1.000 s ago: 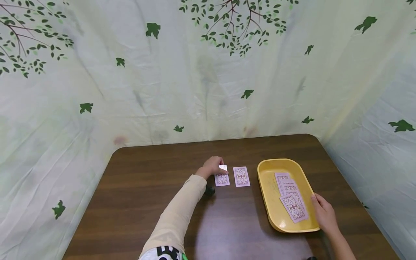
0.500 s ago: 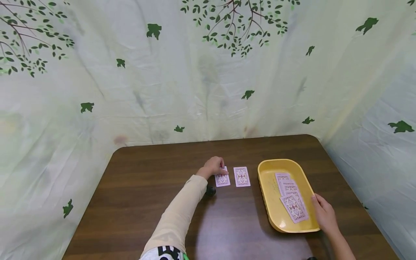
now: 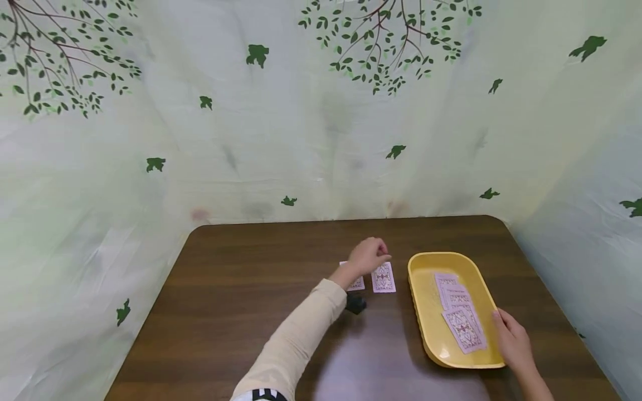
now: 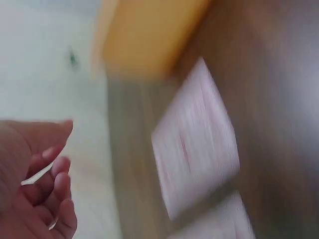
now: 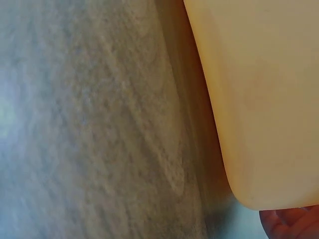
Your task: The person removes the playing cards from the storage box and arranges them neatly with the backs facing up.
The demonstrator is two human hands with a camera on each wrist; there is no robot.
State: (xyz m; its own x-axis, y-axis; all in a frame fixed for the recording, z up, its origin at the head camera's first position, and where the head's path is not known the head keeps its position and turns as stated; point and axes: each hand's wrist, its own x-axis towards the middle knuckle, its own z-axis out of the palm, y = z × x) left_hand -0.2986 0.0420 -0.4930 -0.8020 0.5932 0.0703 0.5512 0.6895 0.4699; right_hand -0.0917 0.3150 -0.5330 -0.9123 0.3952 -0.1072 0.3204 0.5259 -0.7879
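Observation:
My left hand is over the table with its fingers loosely curled and holding nothing, as the left wrist view also shows. It overlaps the top of a purple-patterned playing card, which lies face down. Just left of that card lies another face-down playing card, partly hidden by my left wrist. On the right, my right hand grips the side rim of a yellow tray. Several face-down playing cards overlap inside the tray. The right wrist view shows the tray close up, with curled fingers at its edge.
A brown wooden table with rounded back corners carries everything. Behind it and along the sides hangs a pale curtain printed with leaves. A black device sits at my left wrist.
My left hand has let go of the left playing card and moved right, over the other card. My right hand keeps its grip on the tray. The head view has shifted slightly.

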